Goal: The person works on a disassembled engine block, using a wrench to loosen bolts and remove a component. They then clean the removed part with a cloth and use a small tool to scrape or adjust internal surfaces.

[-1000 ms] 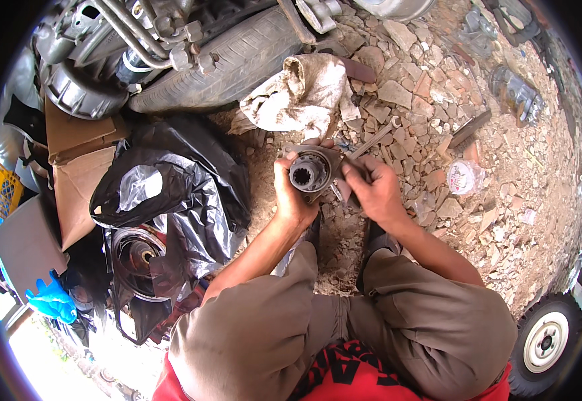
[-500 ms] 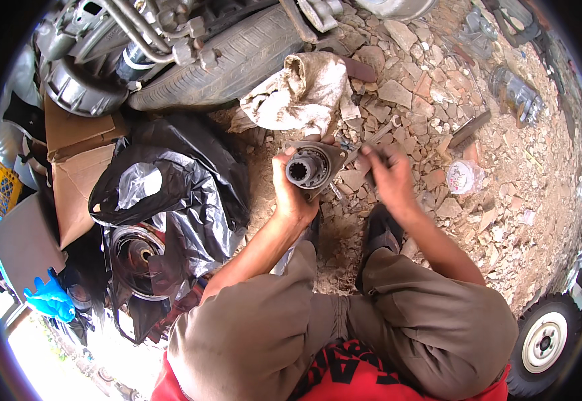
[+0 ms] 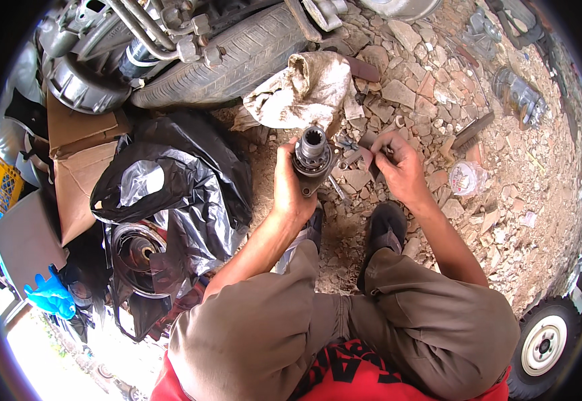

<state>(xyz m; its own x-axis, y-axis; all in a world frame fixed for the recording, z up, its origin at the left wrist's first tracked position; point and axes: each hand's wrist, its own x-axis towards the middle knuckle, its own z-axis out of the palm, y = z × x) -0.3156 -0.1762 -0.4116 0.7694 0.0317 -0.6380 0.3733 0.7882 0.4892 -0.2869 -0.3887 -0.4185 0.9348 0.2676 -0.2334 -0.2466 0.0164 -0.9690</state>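
1. Well to the left of the metal hub (image 3: 312,160), black plastic sheeting (image 3: 171,180) lies crumpled over a round drum part (image 3: 137,257).
2. The left hand (image 3: 291,190) is closed around the hub's lower body, holding it upright above the rubble ground (image 3: 505,174), splined bore facing up.
3. The hub looks like solid steel, so I judge it heavy, rigid and probably greasy (hence likely slippery); gripping around the flange, as now, seems the safest hold.
4. Just beyond the hub lies a dirty rag (image 3: 304,90), with a tyre (image 3: 237,50) behind that.
5. Right of the hub, the right hand (image 3: 398,167) has its fingers pinched on a small dark part; I cannot tell what kind.
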